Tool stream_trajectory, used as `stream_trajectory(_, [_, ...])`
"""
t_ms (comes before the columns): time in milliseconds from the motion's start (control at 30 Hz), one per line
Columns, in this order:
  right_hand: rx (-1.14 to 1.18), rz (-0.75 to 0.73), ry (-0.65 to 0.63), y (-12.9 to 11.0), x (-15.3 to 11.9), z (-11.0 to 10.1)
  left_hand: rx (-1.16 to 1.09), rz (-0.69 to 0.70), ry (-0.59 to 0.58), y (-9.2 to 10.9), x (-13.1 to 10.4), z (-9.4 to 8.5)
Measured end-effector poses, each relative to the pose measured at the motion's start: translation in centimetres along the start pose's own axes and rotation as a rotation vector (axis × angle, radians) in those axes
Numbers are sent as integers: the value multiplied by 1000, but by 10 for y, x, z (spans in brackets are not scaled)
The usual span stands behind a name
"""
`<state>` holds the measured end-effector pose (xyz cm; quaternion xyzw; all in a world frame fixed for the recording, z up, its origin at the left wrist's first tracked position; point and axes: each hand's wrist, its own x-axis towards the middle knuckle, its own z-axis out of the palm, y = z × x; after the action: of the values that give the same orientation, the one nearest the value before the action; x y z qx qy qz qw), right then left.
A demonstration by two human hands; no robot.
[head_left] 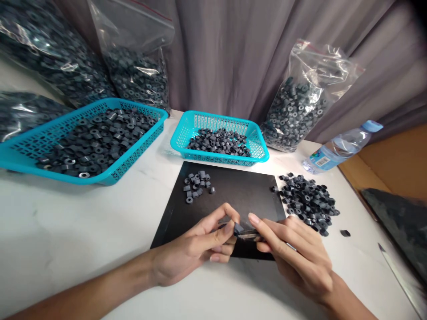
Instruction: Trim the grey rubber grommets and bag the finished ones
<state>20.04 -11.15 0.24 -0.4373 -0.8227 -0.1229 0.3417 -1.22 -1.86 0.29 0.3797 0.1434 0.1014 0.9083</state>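
Head view: left hand (196, 246) pinches a stubby grey cylinder (238, 229); right hand (296, 249) grips a slender metallic tool (248, 234) against it.

Hung across the upper frame with a folded gray-purple curtain (230, 53); furnished below with a faintly veined white tabletop (83, 226).

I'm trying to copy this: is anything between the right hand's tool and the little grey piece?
Nothing visible: the metal tool in the right hand appears to reach the grey piece in the left hand.
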Motion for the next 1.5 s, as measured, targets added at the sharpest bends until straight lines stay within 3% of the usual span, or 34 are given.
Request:
stream_trajectory(267, [-34, -20, 20, 0, 0, -3, -3, -16, -10, 0, 0, -1])
stream_trajectory(400, [-39, 136, 59, 12, -7, 3, -24, -59, 18, 3, 0, 1])
stream_trajectory(533, [-88, 331, -69, 28, -10, 18, -137, -162, 55, 5, 1, 3])
stream_trajectory(733, [-223, 329, -167, 35, -9, 34, -210, -197, 92, 4, 4, -2])
stream_trajectory(867, [-214, 366, -218, 32, -8, 39, -133, -127, 238, 8, 2, -3])
stream_trajectory(1000, [-78, 407, -196, 26, 11, 44, -98, -113, 362, 12, 2, -3])
stream_trajectory(1133, [192, 457, -160, 16, 46, 61, -95, -120, 339, 12, 3, -3])
stream_trajectory(1233, [238, 525, -167, 11, 66, 78, -59, -89, 342, 13, 3, -3])
stream_trajectory(1500, [263, 526, -179, 11, 72, 97, -2, -75, 228, 15, 1, -4])
